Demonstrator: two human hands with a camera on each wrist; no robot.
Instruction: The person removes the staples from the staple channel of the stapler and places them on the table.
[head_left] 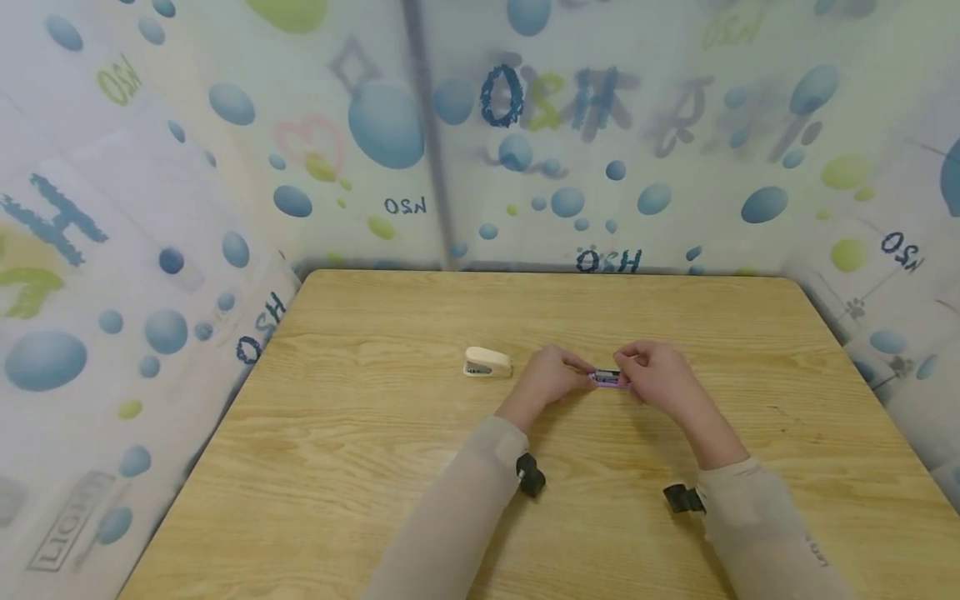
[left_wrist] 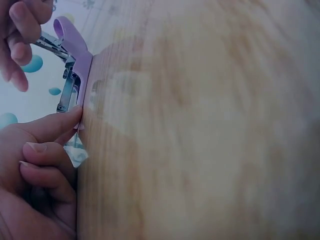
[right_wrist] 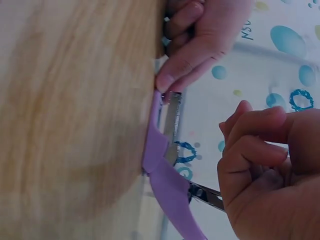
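Note:
A purple stapler (head_left: 611, 384) lies on the table between both hands. Its top is swung back, and the metal staple channel (right_wrist: 174, 117) shows. The left hand (head_left: 551, 375) pinches the stapler's front end between thumb and index finger, its other fingers curled. Above the opened stapler is the right hand (right_wrist: 270, 170), with bent fingers beside the raised metal arm (right_wrist: 207, 196). Whether those fingers hold anything small is hidden. A cream stapler (head_left: 487, 362) stands left of the left hand, untouched.
The wooden table (head_left: 337, 433) reaches to a patterned cloth wall (head_left: 525, 192) at the back, with more such cloth on both sides. A black wrist camera (head_left: 531, 477) sits on the left sleeve, another black camera (head_left: 682, 498) on the right.

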